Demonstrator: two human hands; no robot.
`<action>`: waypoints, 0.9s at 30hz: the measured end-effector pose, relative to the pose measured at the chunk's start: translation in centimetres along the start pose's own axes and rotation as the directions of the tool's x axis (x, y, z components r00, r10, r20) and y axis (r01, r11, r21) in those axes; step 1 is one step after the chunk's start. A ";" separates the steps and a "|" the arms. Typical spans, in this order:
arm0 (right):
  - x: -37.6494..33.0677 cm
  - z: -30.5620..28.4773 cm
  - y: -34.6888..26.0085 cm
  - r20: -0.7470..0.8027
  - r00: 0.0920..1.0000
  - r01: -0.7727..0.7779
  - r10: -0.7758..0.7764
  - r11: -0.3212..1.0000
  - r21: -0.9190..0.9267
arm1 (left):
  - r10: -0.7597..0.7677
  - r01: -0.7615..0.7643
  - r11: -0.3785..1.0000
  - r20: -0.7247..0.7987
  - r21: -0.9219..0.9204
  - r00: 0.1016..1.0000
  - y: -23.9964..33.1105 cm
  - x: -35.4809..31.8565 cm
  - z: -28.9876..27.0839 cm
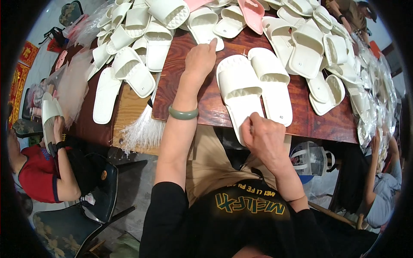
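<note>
My right hand [267, 138] is closed on the heel of a white slide slipper [239, 90], which tilts over the table's front edge. Against its right side lies a matching white slipper [271, 81], toe pointing away from me. My left hand [200, 61], with a green bangle [183, 113] on its forearm, reaches to the far side of the table. One of its digits lies on the heel of another white slipper [204, 26], and the hand appears closed on that heel; its other fingers are partly hidden.
White slippers [307, 49] are heaped along the far side of the wooden table [320, 122], with a pink one [252, 15] among them. Clear plastic bags [376, 94] hang at the right. A person in red [38, 174] sits left, holding a slipper; other people are at the right.
</note>
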State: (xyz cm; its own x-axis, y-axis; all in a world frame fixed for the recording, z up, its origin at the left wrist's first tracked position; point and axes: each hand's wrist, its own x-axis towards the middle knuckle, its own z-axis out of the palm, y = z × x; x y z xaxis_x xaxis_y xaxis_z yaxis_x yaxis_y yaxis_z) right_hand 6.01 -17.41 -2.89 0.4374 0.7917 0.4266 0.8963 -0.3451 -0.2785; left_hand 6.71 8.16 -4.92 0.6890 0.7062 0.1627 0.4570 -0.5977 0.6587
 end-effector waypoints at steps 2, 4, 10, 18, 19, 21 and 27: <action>1.3 0.2 -0.5 0.019 0.999 0.026 -0.026 1.000 -0.005 | 0.009 -0.010 0.999 -0.025 -0.043 1.000 -0.5 0.1 0.2; 2.5 1.2 -0.4 0.033 0.999 0.038 -0.036 0.998 -0.044 | 0.012 -0.016 0.997 -0.054 -0.078 0.998 -0.4 0.1 -0.6; 4.2 3.4 0.9 0.021 0.999 0.028 -0.028 0.999 -0.038 | -0.174 0.220 0.940 0.190 -0.260 0.966 0.6 -0.9 -2.2; 4.1 4.5 0.7 -0.075 0.997 -0.011 0.009 1.000 -0.019 | -0.091 0.091 0.995 0.004 -0.052 0.996 -3.0 0.4 -1.8; 4.1 4.5 1.0 -0.071 0.997 -0.023 0.022 1.000 -0.012 | -0.146 0.179 0.973 0.219 -0.143 0.965 -1.4 -0.2 -1.9; 4.1 4.6 1.3 -0.073 0.996 -0.047 0.047 0.999 -0.001 | -0.124 0.260 0.931 0.450 -0.256 0.885 1.0 -1.1 -2.4; 4.1 4.8 1.3 -0.107 0.994 0.012 -0.010 1.000 0.021 | 0.048 0.048 0.938 0.265 -0.344 0.963 -0.1 -0.6 0.3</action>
State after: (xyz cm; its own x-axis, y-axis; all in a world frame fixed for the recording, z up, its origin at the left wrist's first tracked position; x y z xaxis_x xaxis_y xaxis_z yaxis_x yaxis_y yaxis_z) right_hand 8.58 -12.19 -5.64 0.4339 0.7367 0.5186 0.8998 -0.3251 -0.2910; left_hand 6.43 7.66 -5.27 0.8347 0.5506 -0.0067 0.2683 -0.3961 0.8781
